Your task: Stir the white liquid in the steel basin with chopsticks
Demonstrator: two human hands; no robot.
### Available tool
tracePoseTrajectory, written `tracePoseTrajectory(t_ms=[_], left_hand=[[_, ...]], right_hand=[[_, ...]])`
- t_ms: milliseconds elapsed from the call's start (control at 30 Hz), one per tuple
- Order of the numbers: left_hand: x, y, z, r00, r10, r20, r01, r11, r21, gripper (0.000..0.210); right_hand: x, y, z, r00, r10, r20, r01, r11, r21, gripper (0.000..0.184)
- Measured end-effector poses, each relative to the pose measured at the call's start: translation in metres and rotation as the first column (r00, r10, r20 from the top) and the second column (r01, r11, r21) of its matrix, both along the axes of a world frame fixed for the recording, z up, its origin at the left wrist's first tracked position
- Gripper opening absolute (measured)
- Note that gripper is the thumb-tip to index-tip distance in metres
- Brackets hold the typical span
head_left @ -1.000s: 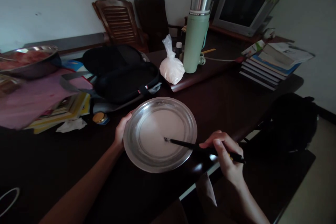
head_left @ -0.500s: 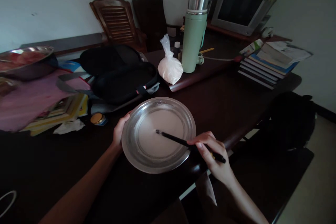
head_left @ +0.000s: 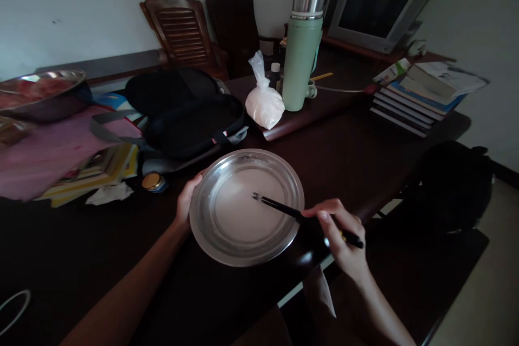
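A shiny metal basin (head_left: pixel 203 243) with a wide rim sits near the table's front edge. Inside it is a milky white liquid (head_left: pixel 243 216), with white residue along the far wall. My left hand (head_left: pixel 187 200) grips the basin's left rim; its fingers are partly hidden behind and under it. In my right hand (head_left: pixel 340 232) is a pair of black chopsticks (head_left: pixel 279 206), pinched between thumb and fingers. Their tips are over the middle of the basin, at or just above the liquid; which one I cannot tell.
Beyond the basin stand a tied plastic bag of white powder (head_left: pixel 265 105) and a tall green thermos (head_left: pixel 302 65). To the left lie an open black case (head_left: pixel 190 113), a small gold-lidded jar (head_left: pixel 154 182) and papers. Books (head_left: pixel 409 102) are stacked at right.
My right hand has moved a little to the right, drawing the chopstick tips right and slightly away from me. My left hand keeps its grip on the basin.
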State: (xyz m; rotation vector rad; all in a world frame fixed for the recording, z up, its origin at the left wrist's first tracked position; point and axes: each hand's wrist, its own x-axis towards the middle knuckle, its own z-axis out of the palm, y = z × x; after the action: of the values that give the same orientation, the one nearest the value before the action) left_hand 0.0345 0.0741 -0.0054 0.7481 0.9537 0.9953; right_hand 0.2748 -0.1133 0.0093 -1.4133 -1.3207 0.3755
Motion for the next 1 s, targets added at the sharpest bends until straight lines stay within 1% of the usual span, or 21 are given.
tracePoseTrajectory(t_ms=[67,100,200,267,333,400,433,467,533,600,633,667,733,800,833,900,967,1000], left_hand=[[0.0003,-0.0001,0.0007,1.0,0.01,-0.012,-0.011,1.0,-0.017,0.017],[0.0005,-0.0002,0.0011,1.0,0.012,-0.015,-0.012,1.0,-0.02,0.018],[0.0012,-0.0005,0.0014,1.0,0.007,-0.005,-0.007,1.0,-0.01,0.017],[0.0014,-0.0003,0.0007,1.0,0.007,0.004,-0.007,1.0,-0.003,0.016],[0.0014,0.0001,-0.0003,1.0,0.011,0.005,-0.011,1.0,-0.002,0.016],[0.0012,0.0004,-0.0009,1.0,0.012,-0.003,-0.012,1.0,-0.009,0.018],[0.0011,0.0005,-0.0009,1.0,0.012,-0.007,-0.013,1.0,-0.011,0.018],[0.0009,0.0005,-0.0007,1.0,0.014,-0.009,-0.014,1.0,-0.01,0.018],[0.0004,0.0003,-0.0002,1.0,0.007,-0.006,-0.007,1.0,-0.003,0.019],[0.0,0.0,0.0002,1.0,-0.006,-0.003,0.006,1.0,0.011,0.019],[-0.0003,-0.0001,0.0002,1.0,-0.011,-0.002,0.011,1.0,0.016,0.019],[-0.0004,-0.0001,0.0001,1.0,-0.014,-0.003,0.014,1.0,0.02,0.018],[-0.0007,0.0,-0.0005,1.0,-0.011,-0.003,0.012,1.0,0.025,0.017],[-0.0009,0.0003,-0.0012,1.0,-0.01,0.0,0.01,1.0,0.018,0.018],[-0.001,0.0005,-0.0014,1.0,-0.007,0.003,0.007,1.0,0.015,0.019],[-0.0012,0.0006,-0.0015,1.0,-0.009,0.008,0.008,1.0,0.011,0.021],[-0.0013,0.0004,-0.0011,1.0,-0.011,0.011,0.011,1.0,0.011,0.022],[-0.0013,0.0003,-0.0008,1.0,-0.012,0.011,0.012,1.0,0.012,0.023]], right_hand=[[0.0007,-0.0034,0.0007,0.998,-0.04,-0.049,0.04,0.999,-0.003,0.022],[0.0003,-0.0043,0.0011,0.998,-0.025,-0.062,0.024,1.0,-0.005,0.023],[-0.0027,-0.0018,0.0016,0.995,0.101,-0.019,-0.101,0.995,0.003,0.022],[-0.0033,0.0011,0.001,0.99,0.137,0.043,-0.137,0.99,0.01,0.019],[-0.0016,0.0014,0.0002,0.996,0.073,0.057,-0.074,0.997,0.017,0.019],[0.0007,-0.001,0.0001,1.0,-0.011,0.007,0.011,1.0,0.017,0.02],[0.0013,-0.0023,0.0003,0.999,-0.029,-0.027,0.03,1.0,0.01,0.022],[0.0013,-0.0031,0.0007,0.998,-0.022,-0.052,0.023,1.0,0.003,0.023],[-0.0003,-0.0023,0.0017,0.997,0.058,-0.05,-0.059,0.998,-0.005,0.024],[-0.002,0.0004,0.0023,0.99,0.142,0.005,-0.142,0.99,-0.005,0.021],[-0.0022,0.0014,0.0025,0.988,0.153,0.035,-0.153,0.988,-0.006,0.019],[-0.0018,0.0017,0.0026,0.99,0.129,0.05,-0.129,0.992,-0.001,0.018],[0.0002,-0.0003,0.0029,0.999,0.032,0.024,-0.032,0.999,-0.007,0.02],[0.0016,-0.0034,0.0034,1.0,-0.017,-0.017,0.017,1.0,-0.011,0.022],[0.0015,-0.0043,0.0037,0.999,-0.008,-0.031,0.007,1.0,-0.012,0.023],[-0.0004,-0.0033,0.0041,0.997,0.072,-0.028,-0.072,0.997,-0.009,0.024],[-0.0025,-0.0001,0.0038,0.989,0.145,0.015,-0.145,0.989,-0.006,0.022],[-0.0029,0.0012,0.0034,0.988,0.152,0.039,-0.152,0.988,-0.003,0.02]])
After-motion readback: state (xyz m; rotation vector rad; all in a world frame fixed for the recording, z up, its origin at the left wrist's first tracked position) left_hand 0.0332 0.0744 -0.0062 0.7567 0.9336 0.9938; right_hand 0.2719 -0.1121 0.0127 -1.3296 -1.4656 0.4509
